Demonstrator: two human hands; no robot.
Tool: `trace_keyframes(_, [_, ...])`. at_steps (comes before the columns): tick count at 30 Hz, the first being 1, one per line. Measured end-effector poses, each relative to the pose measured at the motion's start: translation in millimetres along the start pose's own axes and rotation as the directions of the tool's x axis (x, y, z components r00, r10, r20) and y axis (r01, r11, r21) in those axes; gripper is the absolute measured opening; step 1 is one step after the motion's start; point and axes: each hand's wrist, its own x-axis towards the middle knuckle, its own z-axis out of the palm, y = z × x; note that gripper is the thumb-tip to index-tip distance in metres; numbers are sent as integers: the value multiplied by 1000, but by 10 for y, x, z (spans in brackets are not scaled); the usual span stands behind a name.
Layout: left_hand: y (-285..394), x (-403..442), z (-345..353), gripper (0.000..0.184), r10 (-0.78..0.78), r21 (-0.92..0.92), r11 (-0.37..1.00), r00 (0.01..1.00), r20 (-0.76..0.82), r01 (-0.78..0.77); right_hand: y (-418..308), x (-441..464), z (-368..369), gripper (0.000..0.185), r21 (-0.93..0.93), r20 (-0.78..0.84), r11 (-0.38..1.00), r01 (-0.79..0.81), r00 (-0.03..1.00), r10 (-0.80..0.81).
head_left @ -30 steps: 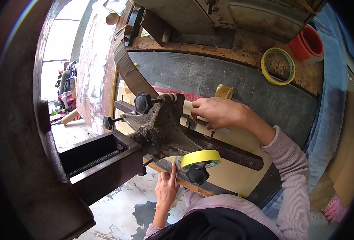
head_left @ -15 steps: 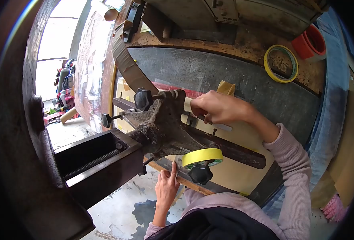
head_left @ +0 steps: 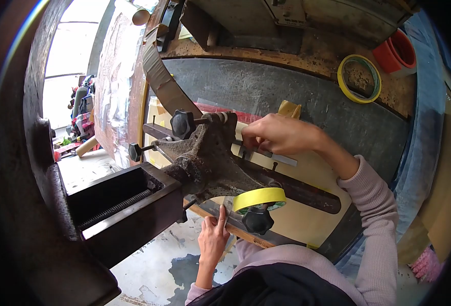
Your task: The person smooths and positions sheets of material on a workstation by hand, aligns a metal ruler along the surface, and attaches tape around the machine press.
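My left hand [head_left: 213, 239] is at the near wooden edge of the table, index finger straight and the other fingers curled. It grips the end of a thin pale strip [head_left: 228, 205] there. Beyond the cast metal bracket [head_left: 205, 163], my right hand [head_left: 282, 133] is closed, fingertips down, around a small dark thing that I cannot make out. Just under it lies a flat metallic strip [head_left: 285, 159] on the tan sheet [head_left: 307, 181]. The bracket's dark bar [head_left: 312, 198] crosses above the sheet. A yellow tape roll [head_left: 260, 199] hangs on the bracket by a black knob [head_left: 257, 221].
A heavy machine arm [head_left: 133, 219] fills the left. Another yellow tape ring [head_left: 359, 97] and a red container [head_left: 396, 53] sit at the far right of the grey tabletop [head_left: 266, 84]. A brown tape strip [head_left: 164, 76] curves up from the bracket.
My right hand stays almost in place, shifted very slightly, and more of the metallic strip shows under it. My left hand has not visibly moved.
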Motion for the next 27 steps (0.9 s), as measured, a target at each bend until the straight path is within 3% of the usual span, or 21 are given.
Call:
trace_keyframes(11, [7, 2, 0, 77, -11, -15, 1000, 1000, 3, 11, 99, -27, 132, 23, -46, -123, 998, -44, 992, 38])
trace_keyframes(14, [5, -6, 3, 77, -8, -6, 1000, 1000, 15, 9, 88, 41, 135, 21, -37, -261, 999, -18, 965, 7])
trace_keyframes(17, [3, 7, -2, 77, -19, -9, 1000, 999, 27, 20, 105, 20, 57, 19, 98, -150, 992, -76, 984, 91])
trace_keyframes(23, [-11, -5, 15, 78, -9, -28, 1000, 1000, 22, 9, -44, 14, 64, 20, -22, -197, 978, -209, 960, 201])
trace_keyframes(27, [-6, 0, 12, 79, -17, -30, 999, 999, 31, 18, 5, 8, 161, 14, -145, -263, 982, -124, 961, 82])
